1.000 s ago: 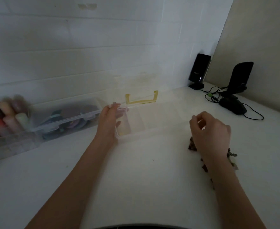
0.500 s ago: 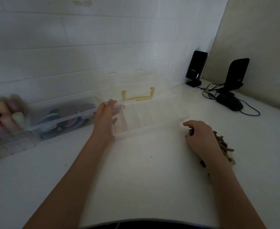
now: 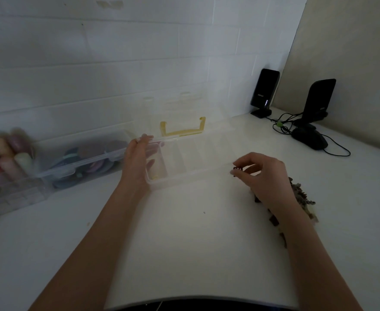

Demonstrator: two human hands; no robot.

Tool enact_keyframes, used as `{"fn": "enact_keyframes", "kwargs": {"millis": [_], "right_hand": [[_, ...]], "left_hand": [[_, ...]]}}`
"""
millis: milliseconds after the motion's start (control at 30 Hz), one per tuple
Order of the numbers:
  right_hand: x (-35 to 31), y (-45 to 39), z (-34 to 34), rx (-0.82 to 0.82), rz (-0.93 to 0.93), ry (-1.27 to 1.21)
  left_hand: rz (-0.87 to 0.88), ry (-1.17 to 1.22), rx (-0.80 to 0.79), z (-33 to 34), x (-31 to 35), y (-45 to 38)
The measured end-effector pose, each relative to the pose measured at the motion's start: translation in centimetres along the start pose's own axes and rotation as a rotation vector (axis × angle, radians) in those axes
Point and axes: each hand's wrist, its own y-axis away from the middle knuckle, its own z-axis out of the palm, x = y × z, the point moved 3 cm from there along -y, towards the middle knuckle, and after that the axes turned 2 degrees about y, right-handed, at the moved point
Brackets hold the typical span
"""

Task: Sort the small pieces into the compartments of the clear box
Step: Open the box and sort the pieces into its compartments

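With our left hand [image 3: 139, 158] gripping the clear box [image 3: 191, 158] end and right hand [image 3: 263, 173] pinching one dark piece [image 3: 237, 169], we should release low over one compartment.

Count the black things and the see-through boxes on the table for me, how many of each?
Black speakers: 2, one and the other.
Black mouse: 1.
See-through boxes: 3, the open clear box steadied by the left hand, the box of coloured rounds, and the blurred box at the far left.
Total: 6.
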Motion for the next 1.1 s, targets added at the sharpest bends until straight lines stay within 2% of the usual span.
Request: {"fn": "enact_keyframes", "kwargs": {"millis": [167, 267, 367, 567, 700, 800, 900, 1000, 1100], "right_hand": [[-1.7, 0.4, 1.0, 0.007, -0.128, -0.235], [-2.1, 0.6, 2.1, -0.034, -0.16, -0.271], [-2.3, 0.8, 2.6, -0.026, -0.191, -0.234], [-3.5, 1.2, 3.4, 0.102, -0.328, -0.109], [-5.2, 0.8, 5.6, 0.053, -0.39, -0.066], [-5.2, 0.5, 6.2, 0.02, -0.446, 0.073], [-4.3, 0.4, 3.8, 0.145, -0.355, 0.054], [-2.4, 0.4, 0.5, 0.292, -0.222, 0.147], [-0.2, 0.3, -1.9, 0.21, -0.003, 0.197]], "left_hand": [[0.052, -0.049, 0.035, 0.4, 0.0, 0.3], [0.089, -0.055, 0.011, 0.6, 0.0, 0.5], [0.12, -0.07, -0.034, 0.9, 0.0, 0.7], [0.159, -0.1, -0.083, 1.3, 0.0, 1.0], [0.178, -0.112, -0.084, 1.4, 0.0, 1.3], [0.186, -0.116, -0.082, 1.3, 0.0, 1.2], [0.17, -0.105, -0.087, 1.2, -0.2, 1.0], [0.161, -0.107, -0.083, 1.2, -0.2, 0.8], [0.154, -0.094, -0.07, 1.0, -0.2, 0.7]]}}
